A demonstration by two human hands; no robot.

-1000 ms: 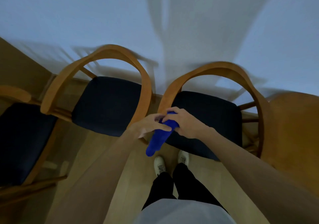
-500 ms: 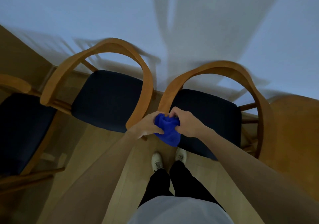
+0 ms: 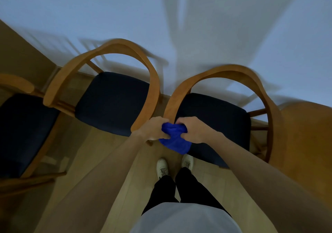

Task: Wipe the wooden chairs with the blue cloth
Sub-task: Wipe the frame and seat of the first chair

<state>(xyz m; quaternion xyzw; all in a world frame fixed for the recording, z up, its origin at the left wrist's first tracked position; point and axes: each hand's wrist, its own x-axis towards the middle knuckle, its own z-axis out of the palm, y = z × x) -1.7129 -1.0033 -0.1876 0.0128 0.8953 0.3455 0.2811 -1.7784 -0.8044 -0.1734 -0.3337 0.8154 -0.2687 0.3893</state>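
The blue cloth [image 3: 175,139] is bunched between both hands just in front of me, its lower part hanging down. My left hand [image 3: 154,129] grips its left side and my right hand [image 3: 193,130] grips its right side. Both hands hover at the near end of the left armrest of the right wooden chair [image 3: 233,73], which has a curved wooden back and a dark seat. A second wooden chair [image 3: 115,46] of the same kind stands to its left. A third chair [image 3: 16,83] shows partly at the far left edge.
The chairs stand against a pale wall [image 3: 179,17] on a wooden floor [image 3: 100,157]. A wooden surface [image 3: 305,134] lies at the right. My feet in white shoes [image 3: 162,166] stand between the two middle chairs.
The cloth, hanging as a long roll a second ago, is now bunched up between both hands. The hands have stayed at the right chair's armrest end.
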